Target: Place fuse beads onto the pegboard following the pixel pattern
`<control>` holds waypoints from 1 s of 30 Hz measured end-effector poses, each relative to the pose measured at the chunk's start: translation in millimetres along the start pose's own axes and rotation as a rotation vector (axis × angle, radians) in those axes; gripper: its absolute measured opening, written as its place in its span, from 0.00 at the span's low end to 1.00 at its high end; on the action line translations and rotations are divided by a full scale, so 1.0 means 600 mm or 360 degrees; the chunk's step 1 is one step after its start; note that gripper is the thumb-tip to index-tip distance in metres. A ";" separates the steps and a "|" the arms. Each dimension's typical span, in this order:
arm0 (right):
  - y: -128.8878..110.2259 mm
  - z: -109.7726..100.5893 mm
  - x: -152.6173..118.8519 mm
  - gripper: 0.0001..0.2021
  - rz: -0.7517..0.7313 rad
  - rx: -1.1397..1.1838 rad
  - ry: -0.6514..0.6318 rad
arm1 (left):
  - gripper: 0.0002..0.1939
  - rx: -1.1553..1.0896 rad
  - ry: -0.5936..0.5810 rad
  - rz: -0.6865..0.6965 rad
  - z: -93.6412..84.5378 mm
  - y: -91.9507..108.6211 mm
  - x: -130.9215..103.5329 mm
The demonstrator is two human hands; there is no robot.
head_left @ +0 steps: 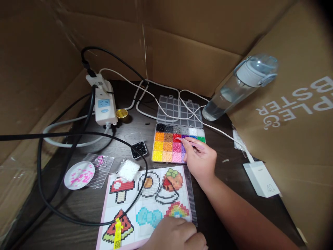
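Pink tweezers [195, 143] are pinched in my right hand [199, 158], with their tips over the red beads [177, 138] of the compartmented bead box [165, 161]. My left hand [173, 235] lies at the lower edge of the pattern sheet [131, 219], its fingers curled; what they hold, if anything, is hidden. The sheet shows pixel pictures, including a mushroom, an egg, a bow and a watermelon slice. Near its top edge are a small box of white beads [128, 169] and one of black beads [138, 149].
A white dish [79, 175] holds pink and white beads beside clear pegboards [104, 173]. A power strip [104, 104], looping black cable [78, 222], water bottle [226, 100] and white charger [261, 178] surround the work area. Cardboard walls [192, 55] stand behind.
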State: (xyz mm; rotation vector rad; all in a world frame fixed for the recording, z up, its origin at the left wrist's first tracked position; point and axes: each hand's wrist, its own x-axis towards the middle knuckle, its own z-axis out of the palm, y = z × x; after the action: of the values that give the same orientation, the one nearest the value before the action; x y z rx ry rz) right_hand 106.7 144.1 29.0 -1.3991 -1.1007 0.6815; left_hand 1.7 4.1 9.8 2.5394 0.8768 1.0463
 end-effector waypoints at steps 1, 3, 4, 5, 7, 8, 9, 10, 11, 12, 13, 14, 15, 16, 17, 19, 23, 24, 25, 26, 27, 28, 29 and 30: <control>0.001 0.000 0.000 0.08 -0.0003 0.0002 0.0000 | 0.26 0.0000 0.0002 -0.0004 0.000 0.000 0.001; 0.001 -0.001 0.000 0.08 0.0003 0.0001 -0.0002 | 0.26 -0.0003 0.0000 -0.0010 -0.001 0.000 0.002; 0.001 -0.001 0.000 0.08 0.0007 -0.0003 -0.0001 | 0.26 -0.0005 -0.0001 -0.0011 -0.001 0.000 0.002; 0.001 -0.001 0.000 0.08 0.0011 -0.0008 0.0000 | 0.26 -0.0007 -0.0003 -0.0011 -0.001 0.000 0.003; 0.001 -0.001 0.000 0.08 0.0008 -0.0012 0.0002 | 0.26 -0.0010 -0.0006 -0.0009 -0.001 0.000 0.003; 0.001 -0.001 0.000 0.08 0.0007 -0.0011 0.0003 | 0.26 -0.0012 -0.0004 -0.0007 -0.002 -0.001 0.003; 0.000 -0.001 0.000 0.08 0.0007 -0.0006 0.0004 | 0.26 -0.0013 -0.0003 -0.0007 -0.002 -0.001 0.003; 0.000 -0.001 0.000 0.08 0.0008 0.0000 0.0007 | 0.26 -0.0014 -0.0003 -0.0007 -0.002 -0.001 0.003; 0.000 -0.001 -0.001 0.08 0.0011 0.0005 0.0008 | 0.27 -0.0014 -0.0002 -0.0006 -0.003 -0.001 0.003; 0.000 -0.001 -0.001 0.08 0.0012 0.0007 0.0010 | 0.27 -0.0015 0.0000 -0.0006 -0.003 -0.002 0.003; 0.000 -0.001 -0.001 0.08 0.0012 0.0006 0.0011 | 0.26 -0.0014 -0.0001 -0.0010 -0.004 -0.001 0.003; 0.000 -0.001 -0.001 0.08 0.0010 0.0001 0.0009 | 0.26 -0.0013 -0.0004 -0.0012 -0.005 -0.001 0.003; 0.001 -0.002 -0.001 0.08 0.0004 -0.0004 0.0010 | 0.26 -0.0012 -0.0005 -0.0015 -0.005 0.000 0.003; 0.002 -0.002 -0.001 0.08 -0.0002 -0.0009 0.0011 | 0.26 -0.0011 -0.0007 -0.0017 -0.005 0.000 0.003; 0.003 -0.002 0.000 0.08 -0.0008 -0.0013 0.0012 | 0.26 -0.0009 -0.0008 -0.0021 -0.006 0.001 0.003; 0.004 -0.002 0.001 0.08 -0.0016 -0.0014 0.0016 | 0.26 -0.0008 -0.0011 -0.0026 -0.006 0.002 0.002; 0.005 -0.003 0.002 0.08 -0.0006 -0.0013 0.0021 | 0.26 -0.0017 -0.0013 -0.0027 -0.006 0.002 0.002; 0.004 -0.003 0.002 0.08 0.0001 -0.0011 0.0026 | 0.26 -0.0020 -0.0015 -0.0026 -0.006 0.001 0.002; 0.003 -0.004 0.002 0.08 0.0010 -0.0008 0.0031 | 0.26 -0.0022 -0.0016 -0.0025 -0.006 0.001 0.001; 0.002 -0.004 0.002 0.08 0.0020 -0.0005 0.0037 | 0.26 -0.0025 -0.0016 -0.0023 -0.006 0.001 0.001; 0.000 -0.003 0.001 0.08 0.0030 0.0000 0.0043 | 0.26 -0.0028 -0.0017 -0.0021 -0.005 0.001 0.001; -0.002 -0.003 0.001 0.08 0.0039 0.0008 0.0047 | 0.26 -0.0031 -0.0016 -0.0017 -0.005 0.001 0.001; -0.004 -0.003 0.001 0.09 0.0049 0.0020 0.0051 | 0.25 -0.0034 -0.0017 -0.0013 -0.004 0.001 0.001; -0.007 -0.002 0.000 0.09 0.0058 0.0036 0.0054 | 0.25 -0.0039 -0.0019 -0.0009 -0.004 0.001 0.002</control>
State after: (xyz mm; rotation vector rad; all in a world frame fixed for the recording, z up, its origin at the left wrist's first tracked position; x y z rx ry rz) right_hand 107.1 143.2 33.4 -1.4095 -1.0399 0.6919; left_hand 0.9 4.5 12.5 2.5192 0.8619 1.0328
